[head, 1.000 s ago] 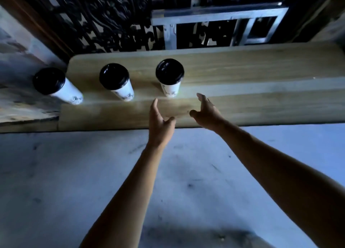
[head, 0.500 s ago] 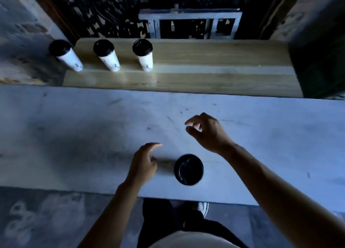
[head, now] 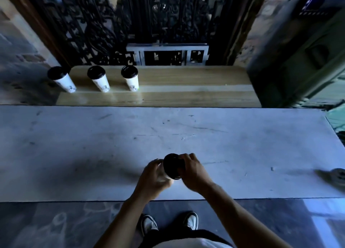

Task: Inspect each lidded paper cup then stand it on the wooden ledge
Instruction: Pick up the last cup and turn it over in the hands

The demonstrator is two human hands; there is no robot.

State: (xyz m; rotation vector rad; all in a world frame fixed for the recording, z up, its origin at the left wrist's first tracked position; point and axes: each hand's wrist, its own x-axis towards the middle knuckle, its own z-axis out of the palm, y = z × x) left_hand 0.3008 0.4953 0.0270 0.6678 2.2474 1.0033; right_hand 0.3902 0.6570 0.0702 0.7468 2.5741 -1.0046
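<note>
Three lidded paper cups (head: pixel 99 79) stood at the wooden ledge (head: pixel 186 83), eleven o'clock; a fourth cup (head: pixel 172 166), at six on the grey counter (head: pixel 242 145), grasped by left hand (head: pixel 154 178) and right hand (head: pixel 194 171), apparently awaited inspection and placing.
</note>
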